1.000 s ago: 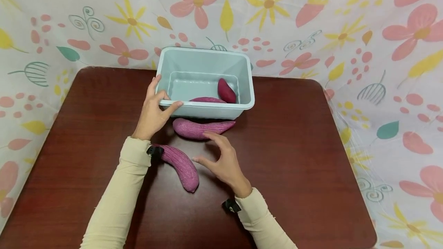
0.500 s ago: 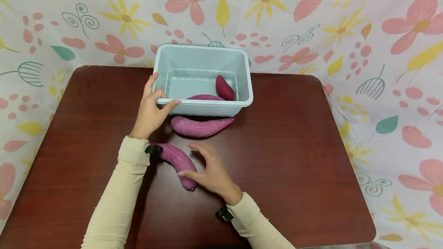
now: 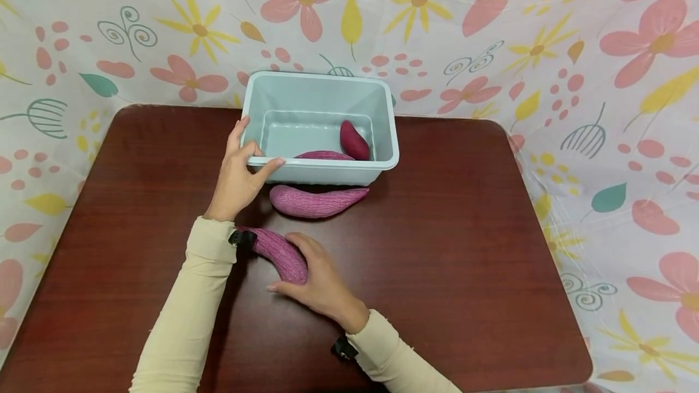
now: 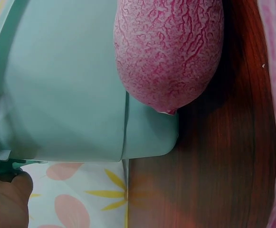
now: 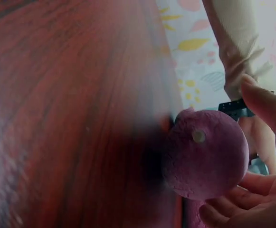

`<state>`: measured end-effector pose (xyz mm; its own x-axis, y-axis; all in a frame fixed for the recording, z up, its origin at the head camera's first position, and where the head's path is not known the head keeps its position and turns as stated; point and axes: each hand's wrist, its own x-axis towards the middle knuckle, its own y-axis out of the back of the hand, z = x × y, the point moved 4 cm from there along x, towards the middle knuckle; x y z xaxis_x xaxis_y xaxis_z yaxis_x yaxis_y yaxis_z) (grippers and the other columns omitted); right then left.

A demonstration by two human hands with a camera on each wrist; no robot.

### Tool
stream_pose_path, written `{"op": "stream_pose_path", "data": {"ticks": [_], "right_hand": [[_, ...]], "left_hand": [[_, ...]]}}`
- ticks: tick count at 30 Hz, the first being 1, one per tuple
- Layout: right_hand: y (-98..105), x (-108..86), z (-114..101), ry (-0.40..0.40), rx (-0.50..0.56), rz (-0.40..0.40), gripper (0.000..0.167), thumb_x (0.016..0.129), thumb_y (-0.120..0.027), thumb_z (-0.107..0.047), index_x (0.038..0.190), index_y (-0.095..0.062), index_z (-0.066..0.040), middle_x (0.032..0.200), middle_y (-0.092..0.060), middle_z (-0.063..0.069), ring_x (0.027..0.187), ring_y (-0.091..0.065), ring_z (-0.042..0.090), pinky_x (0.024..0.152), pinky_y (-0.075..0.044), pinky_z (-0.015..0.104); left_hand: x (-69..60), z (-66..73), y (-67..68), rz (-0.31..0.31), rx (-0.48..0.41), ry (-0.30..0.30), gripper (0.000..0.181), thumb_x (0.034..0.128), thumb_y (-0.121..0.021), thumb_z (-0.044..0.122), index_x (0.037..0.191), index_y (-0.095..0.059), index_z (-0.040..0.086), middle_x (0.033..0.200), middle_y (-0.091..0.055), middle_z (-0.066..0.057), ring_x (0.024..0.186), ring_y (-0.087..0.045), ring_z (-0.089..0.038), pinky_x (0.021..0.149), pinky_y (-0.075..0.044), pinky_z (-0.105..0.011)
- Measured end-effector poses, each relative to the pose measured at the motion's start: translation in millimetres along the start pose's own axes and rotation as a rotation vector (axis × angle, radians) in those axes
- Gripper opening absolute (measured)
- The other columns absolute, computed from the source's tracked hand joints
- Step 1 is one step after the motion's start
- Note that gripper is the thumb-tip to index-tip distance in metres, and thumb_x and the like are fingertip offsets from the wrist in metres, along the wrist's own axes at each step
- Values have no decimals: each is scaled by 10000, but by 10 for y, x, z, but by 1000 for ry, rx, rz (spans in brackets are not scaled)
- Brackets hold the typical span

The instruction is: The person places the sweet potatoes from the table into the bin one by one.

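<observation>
My left hand [image 3: 236, 181] grips the front left corner of a pale blue plastic basin [image 3: 322, 79], its thumb over the front rim. Two long, wrinkled purple sweet potatoes lie on the table. One far sweet potato [image 3: 317, 202] rests just in front of the basin. Around the lower end of the near sweet potato [image 3: 275, 250] curl the fingers of my right hand [image 3: 322, 281]. Its rounded end [image 5: 206, 159] fills the middle of the right wrist view, with fingers against one side and the thumb apart from it. The near one's upper end is hidden by the left wrist.
Inside the basin are a small dark red sweet potato [image 3: 354, 141] and a partly hidden purple one [image 3: 326, 155]. The dark brown wooden table [image 3: 464, 247] has rounded corners. A flowered cloth [image 3: 491, 29] hangs behind and beside it.
My right hand has moved left and down from beside the far sweet potato to the near one, closing its fingers round it. The left hand keeps its grip on the basin.
</observation>
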<state>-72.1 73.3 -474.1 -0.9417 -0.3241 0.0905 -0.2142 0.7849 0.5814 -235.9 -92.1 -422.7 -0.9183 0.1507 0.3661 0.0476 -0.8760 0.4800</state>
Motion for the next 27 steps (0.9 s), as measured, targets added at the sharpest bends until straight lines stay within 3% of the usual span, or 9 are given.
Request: {"op": "stream_pose_path", "data": {"ticks": [5, 13, 19, 27], "right_hand": [[-42, -3, -5, -25, -42, -7, 885, 753, -888, -395, 1465, -458, -91, 1467, -541, 64, 1394, -490, 230, 1154, -399, 419], [-80, 17, 23, -10, -69, 5, 745, 805, -843, -254, 1430, -481, -72, 1406, -579, 88, 1334, -538, 236, 1127, -425, 405], [-95, 13, 28, -5, -45, 27, 658, 819, -749, -125, 1417, -485, -51, 1397, -574, 120, 1313, -558, 252, 1111, -445, 412], [-74, 12, 35, 10, -30, 81, 649, 786, -734, -86, 1393, -512, -35, 1383, -574, 142, 1293, -564, 275, 1089, -456, 431]], "left_hand": [[0, 2, 3, 1, 3, 2, 416, 892, -783, 284, 754, -480, 34, 1670, -245, -89, 1577, -180, -244, 1158, -340, -555], [-4, 7, 10, -19, -11, -3, 399, 899, -777, 252, 757, -484, 21, 1673, -228, -103, 1587, -135, -240, 1189, -292, -578], [-2, -2, 3, -22, -10, 2, 407, 895, -781, 254, 752, -481, 19, 1671, -231, -97, 1585, -141, -245, 1182, -301, -580], [3, -4, 7, -16, -7, -3, 441, 899, -773, 313, 764, -477, 16, 1670, -231, -113, 1588, -126, -226, 1181, -305, -580]]}}
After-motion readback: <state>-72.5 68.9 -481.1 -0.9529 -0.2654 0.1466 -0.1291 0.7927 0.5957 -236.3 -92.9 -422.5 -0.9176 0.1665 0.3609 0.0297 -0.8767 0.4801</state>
